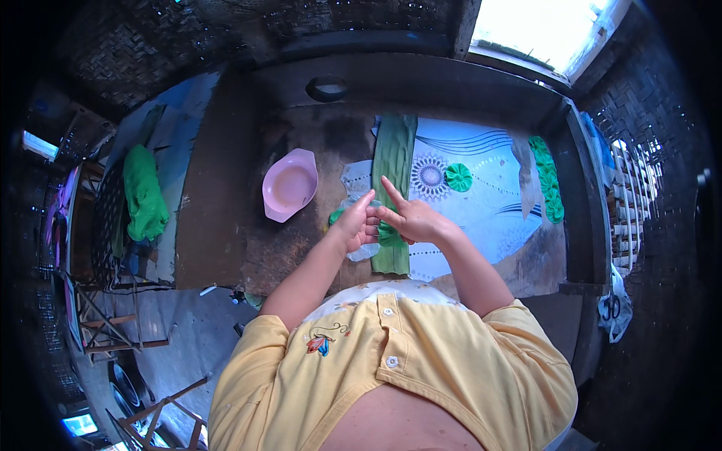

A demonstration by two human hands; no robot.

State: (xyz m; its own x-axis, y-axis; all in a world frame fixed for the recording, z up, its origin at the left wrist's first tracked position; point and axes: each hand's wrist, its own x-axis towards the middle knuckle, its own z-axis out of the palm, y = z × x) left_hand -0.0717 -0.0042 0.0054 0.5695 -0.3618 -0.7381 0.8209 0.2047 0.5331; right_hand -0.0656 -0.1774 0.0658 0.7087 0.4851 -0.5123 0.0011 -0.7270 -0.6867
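My left hand [353, 227] and my right hand [415, 219] meet above a long green leaf strip [392, 150] laid front to back. The left thumb is raised and its fingers stretch toward the right hand. My right index finger and thumb are spread apart, its other fingers bent; nothing shows in either hand. Partly hidden under them lie a bright green soft piece [389, 237] and a clear plastic sheet [364, 252]. To the right is a pleated, flower-like green disc [459, 177] on a white patterned sheet [481, 210].
A pink bowl [290, 185] with a little pale contents stands left of my hands. Farther left rests a large bright green lump [144, 194]. Several ruffled green pieces [547, 180] line the right side. Raised wooden boards [406, 75] border the table; scissors [611, 306] hang at right.
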